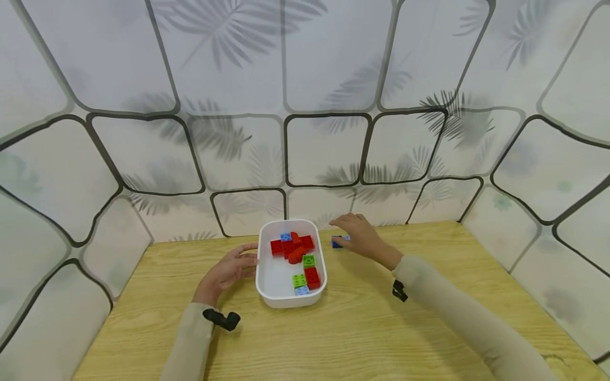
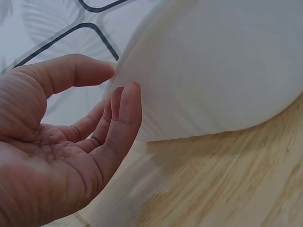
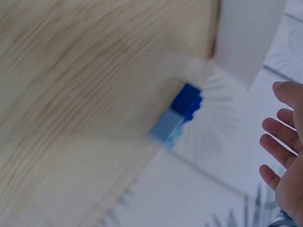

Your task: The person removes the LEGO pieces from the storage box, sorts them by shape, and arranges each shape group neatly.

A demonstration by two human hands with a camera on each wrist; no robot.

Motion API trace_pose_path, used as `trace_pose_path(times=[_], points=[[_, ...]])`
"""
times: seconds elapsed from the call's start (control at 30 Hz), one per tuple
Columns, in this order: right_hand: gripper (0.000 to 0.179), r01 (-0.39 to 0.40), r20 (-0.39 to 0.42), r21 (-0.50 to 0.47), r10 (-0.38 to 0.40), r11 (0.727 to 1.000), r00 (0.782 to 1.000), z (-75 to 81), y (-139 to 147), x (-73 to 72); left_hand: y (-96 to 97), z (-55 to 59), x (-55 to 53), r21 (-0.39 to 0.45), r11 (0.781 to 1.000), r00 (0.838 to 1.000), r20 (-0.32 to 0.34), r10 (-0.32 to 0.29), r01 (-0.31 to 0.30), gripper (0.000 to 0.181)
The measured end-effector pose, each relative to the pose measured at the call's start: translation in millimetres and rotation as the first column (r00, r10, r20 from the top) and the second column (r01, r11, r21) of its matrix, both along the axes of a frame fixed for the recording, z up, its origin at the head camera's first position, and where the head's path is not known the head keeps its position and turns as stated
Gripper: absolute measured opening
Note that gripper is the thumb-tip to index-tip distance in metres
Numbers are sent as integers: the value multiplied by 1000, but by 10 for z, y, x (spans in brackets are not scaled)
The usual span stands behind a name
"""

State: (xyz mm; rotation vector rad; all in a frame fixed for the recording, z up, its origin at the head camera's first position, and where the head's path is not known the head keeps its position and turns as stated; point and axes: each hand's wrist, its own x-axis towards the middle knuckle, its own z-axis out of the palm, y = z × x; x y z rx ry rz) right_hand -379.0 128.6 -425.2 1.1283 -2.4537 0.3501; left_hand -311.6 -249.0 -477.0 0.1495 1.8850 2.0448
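Note:
A white plastic box (image 1: 277, 280) with rounded corners sits on the wooden table, holding red, green and light blue toy bricks. My left hand (image 1: 230, 271) is at its left side, fingers loosely bent. In the left wrist view the thumb tip meets the edge of the box wall (image 2: 203, 80), and the other fingertips lie close to its outside. Right of the box, my right hand (image 1: 364, 237) hovers with relaxed, spread fingers and nothing in them. Under it lie a dark blue brick (image 3: 186, 100) and a light blue brick (image 3: 166, 125), end to end, partly covered by the hand in the head view.
Inside the box, red bricks (image 1: 288, 247) cluster toward the back, while a green brick (image 1: 298, 281) and a red brick (image 1: 312, 277) lie at the front right. A patterned cloth wall (image 1: 248, 153) rises behind the table (image 1: 305, 344) and along both sides.

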Motion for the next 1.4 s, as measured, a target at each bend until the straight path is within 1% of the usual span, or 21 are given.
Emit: trace_pose_path(times=[0.1, 0.23, 0.3, 0.4, 0.63, 0.83, 0.97, 1.07, 1.13, 1.27, 1.4], points=[[42, -59, 12, -40, 59, 997, 998, 82, -149, 121, 4, 16, 0, 1, 1000, 1000, 3, 2, -2, 63], [37, -133, 25, -43, 134, 990, 991, 105, -315, 251, 23, 45, 0, 7, 1000, 1000, 11, 11, -11, 66], [34, -158, 51, -24, 159, 987, 986, 90, -379, 300, 34, 57, 2, 8, 1000, 1000, 22, 21, -21, 67], [32, -187, 111, 2, 186, 982, 976, 54, -452, 360, 40, 66, 10, 9, 999, 999, 33, 32, -33, 66], [31, -247, 216, 62, 228, 967, 949, -4, -580, 435, 53, 72, 17, 25, 998, 998, 47, 48, -49, 67], [29, -277, 277, 86, 244, 957, 929, -15, -693, 485, 51, 65, 20, 30, 999, 998, 41, 36, -37, 69], [27, -292, 313, 121, 243, 949, 918, -8, -763, 508, 39, 65, 15, 24, 999, 999, 40, 35, -36, 68], [25, -297, 335, 148, 235, 943, 912, -13, -807, 509, 29, 69, 9, 17, 999, 999, 35, 41, -41, 66], [25, -294, 354, 164, 222, 942, 908, -22, -832, 514, 27, 73, 8, 11, 999, 999, 25, 32, -32, 66], [26, -289, 369, 189, 205, 938, 907, -60, -869, 530, 28, 69, 11, 4, 1000, 999, 19, 26, -26, 66], [25, -283, 358, 202, 198, 938, 912, -114, -892, 539, 26, 53, 10, 2, 1000, 1000, 21, 23, -23, 66]])
